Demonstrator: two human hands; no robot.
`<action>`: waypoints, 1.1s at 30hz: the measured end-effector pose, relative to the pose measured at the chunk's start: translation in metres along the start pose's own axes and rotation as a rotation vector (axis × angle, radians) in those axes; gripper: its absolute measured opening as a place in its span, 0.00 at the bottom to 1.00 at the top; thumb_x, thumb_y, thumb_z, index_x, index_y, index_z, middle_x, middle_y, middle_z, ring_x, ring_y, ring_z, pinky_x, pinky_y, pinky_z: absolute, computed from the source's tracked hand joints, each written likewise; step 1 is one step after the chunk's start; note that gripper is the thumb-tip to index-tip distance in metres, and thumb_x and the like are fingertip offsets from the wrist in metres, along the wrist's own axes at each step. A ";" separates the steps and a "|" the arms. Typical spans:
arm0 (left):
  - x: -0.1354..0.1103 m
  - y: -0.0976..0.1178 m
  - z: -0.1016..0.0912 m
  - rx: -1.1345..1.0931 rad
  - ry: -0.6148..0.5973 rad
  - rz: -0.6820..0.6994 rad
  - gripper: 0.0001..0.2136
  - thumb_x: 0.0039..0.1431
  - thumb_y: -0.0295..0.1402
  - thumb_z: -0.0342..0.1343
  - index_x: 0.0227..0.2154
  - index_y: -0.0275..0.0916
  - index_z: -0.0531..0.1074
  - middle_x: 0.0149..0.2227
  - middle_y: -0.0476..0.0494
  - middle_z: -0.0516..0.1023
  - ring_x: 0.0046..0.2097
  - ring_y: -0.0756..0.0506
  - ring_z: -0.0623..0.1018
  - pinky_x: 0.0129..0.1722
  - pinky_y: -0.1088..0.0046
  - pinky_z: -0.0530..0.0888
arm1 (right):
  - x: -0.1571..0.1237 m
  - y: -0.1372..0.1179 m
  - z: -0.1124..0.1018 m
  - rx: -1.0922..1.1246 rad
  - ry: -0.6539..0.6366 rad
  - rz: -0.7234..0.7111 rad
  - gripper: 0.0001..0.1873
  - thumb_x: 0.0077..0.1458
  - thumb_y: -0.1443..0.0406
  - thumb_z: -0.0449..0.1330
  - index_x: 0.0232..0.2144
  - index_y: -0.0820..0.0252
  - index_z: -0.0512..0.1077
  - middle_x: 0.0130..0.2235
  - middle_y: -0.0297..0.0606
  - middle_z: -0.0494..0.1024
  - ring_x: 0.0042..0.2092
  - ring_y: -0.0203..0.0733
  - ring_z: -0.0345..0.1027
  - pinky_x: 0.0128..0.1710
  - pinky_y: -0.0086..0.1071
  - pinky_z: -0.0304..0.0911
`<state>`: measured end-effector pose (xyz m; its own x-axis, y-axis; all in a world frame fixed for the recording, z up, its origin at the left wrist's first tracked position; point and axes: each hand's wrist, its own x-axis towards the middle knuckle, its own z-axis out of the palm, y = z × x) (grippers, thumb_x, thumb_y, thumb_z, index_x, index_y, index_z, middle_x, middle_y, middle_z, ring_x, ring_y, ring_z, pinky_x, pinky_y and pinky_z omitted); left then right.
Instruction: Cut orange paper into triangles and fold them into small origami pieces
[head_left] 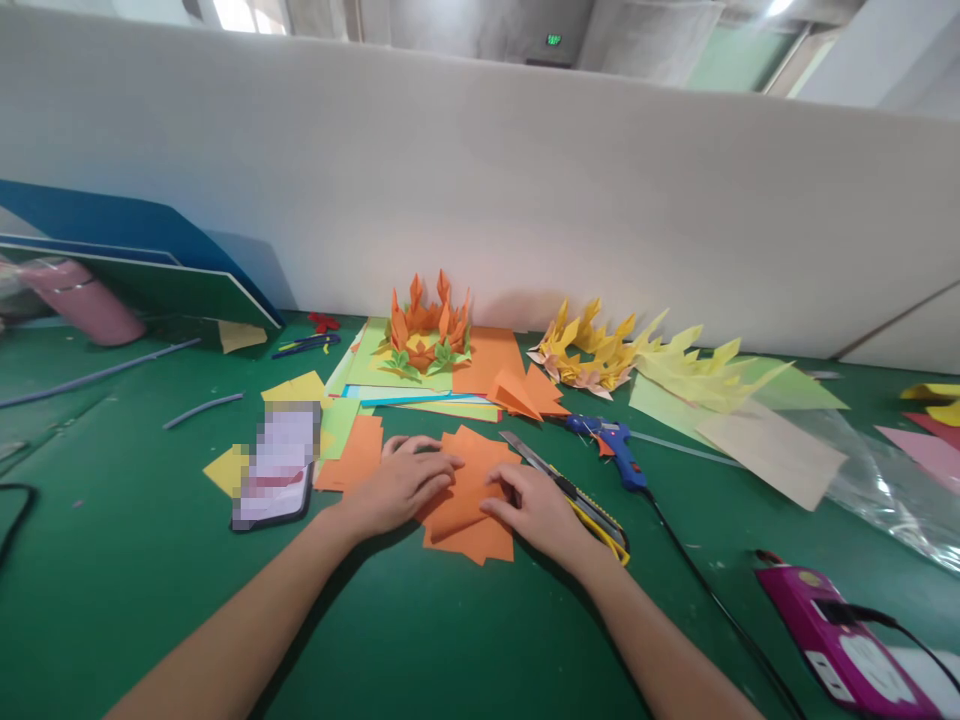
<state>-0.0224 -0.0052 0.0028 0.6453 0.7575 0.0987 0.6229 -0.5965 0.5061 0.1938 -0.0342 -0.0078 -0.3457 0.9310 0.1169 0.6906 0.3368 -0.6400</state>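
Both my hands rest on a small stack of orange paper squares [480,465] lying on the green table [420,640]. My left hand [401,485] lies flat on the left side of the top sheet, fingers stretched toward the middle. My right hand [534,508] presses the right side, fingers flat and pointing left along a fold. Neither hand has lifted the paper.
A yellow utility knife [574,492] lies just right of my right hand, a blue glue gun [616,448] with its cord beyond it. A phone [277,468] sits at the left. Folded orange [429,325] and yellow paper flowers [592,350] stand against the white partition. A magenta device [840,640] is at the bottom right.
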 end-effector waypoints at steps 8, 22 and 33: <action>-0.001 0.001 0.001 -0.021 0.016 -0.026 0.15 0.65 0.39 0.42 0.39 0.47 0.75 0.49 0.50 0.77 0.54 0.41 0.66 0.54 0.55 0.57 | 0.002 0.001 0.004 0.008 0.007 0.038 0.11 0.47 0.71 0.62 0.35 0.59 0.68 0.23 0.27 0.64 0.27 0.36 0.61 0.27 0.28 0.53; 0.003 -0.001 -0.009 -0.062 -0.136 -0.089 0.20 0.66 0.43 0.38 0.42 0.48 0.76 0.52 0.49 0.75 0.58 0.40 0.62 0.57 0.52 0.50 | 0.004 0.001 0.007 0.041 0.023 0.067 0.08 0.48 0.70 0.61 0.33 0.59 0.67 0.23 0.27 0.63 0.27 0.37 0.60 0.27 0.28 0.51; 0.001 0.009 -0.008 0.022 -0.098 -0.071 0.09 0.53 0.33 0.57 0.39 0.45 0.75 0.53 0.51 0.73 0.54 0.39 0.64 0.55 0.53 0.56 | 0.011 0.002 0.007 0.011 0.031 0.129 0.06 0.49 0.69 0.61 0.32 0.59 0.68 0.21 0.26 0.63 0.25 0.36 0.60 0.27 0.27 0.50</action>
<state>-0.0197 -0.0072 0.0139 0.6386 0.7692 -0.0214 0.6774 -0.5487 0.4900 0.1869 -0.0245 -0.0136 -0.2341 0.9706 0.0562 0.7209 0.2121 -0.6598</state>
